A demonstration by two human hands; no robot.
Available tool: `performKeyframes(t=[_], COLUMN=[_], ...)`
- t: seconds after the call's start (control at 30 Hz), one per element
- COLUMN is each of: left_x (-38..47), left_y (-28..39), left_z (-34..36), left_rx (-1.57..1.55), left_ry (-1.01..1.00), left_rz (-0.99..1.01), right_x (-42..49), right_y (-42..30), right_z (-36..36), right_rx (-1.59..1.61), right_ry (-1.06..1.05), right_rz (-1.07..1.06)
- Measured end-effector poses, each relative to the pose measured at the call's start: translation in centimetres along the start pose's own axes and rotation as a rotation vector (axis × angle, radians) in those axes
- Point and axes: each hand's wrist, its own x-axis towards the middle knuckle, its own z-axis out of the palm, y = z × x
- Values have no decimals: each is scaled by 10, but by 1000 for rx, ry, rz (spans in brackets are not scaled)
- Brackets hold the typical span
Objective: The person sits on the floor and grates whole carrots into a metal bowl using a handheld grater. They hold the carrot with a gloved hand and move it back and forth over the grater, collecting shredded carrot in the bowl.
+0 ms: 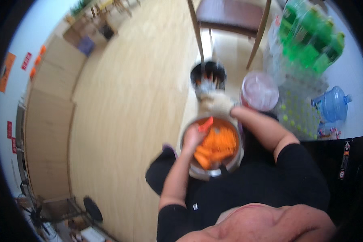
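My left hand (195, 135), bare, is closed around a red-handled tool (206, 124), its working end too blurred to name. It is over the left side of a round metal pot (241, 152) in front of me. Orange carrots (203, 158), some whole and some seemingly in shreds or strips, lie in the pot. My right hand (216, 102) wears a pale glove and is just beyond the pot, at the near side of a black bin (195, 75) with a clear liner. Motion blur hides its fingers and whether it holds anything. Long dark and reddish shapes show inside the bin.
A lidded round tub (259, 90) stands right of the bin. Bottle packs, some in green plastic (314, 39), and a blue water jug (332, 104) are at the right. A wooden chair (230, 15) stands ahead. Wooden cabinets (50, 136) line the left side.
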Motion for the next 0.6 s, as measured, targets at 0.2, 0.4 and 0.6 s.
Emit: performKeyframes(t=[0.2,0.4,0.6], left_x=[0,-18,-24], left_y=[-19,-29,-34], left_z=[-35,-70,-73], left_rx=[-68,-230,-191], left_ry=[132,260,232], left_rz=[-90,-76,-55], right_x=[-7,-36,-70], right_y=[40,54,55], right_z=[4,12,100], right_rx=[-97,-267,-330], right_ry=[57,-235,-613], right_rz=[95,184,176])
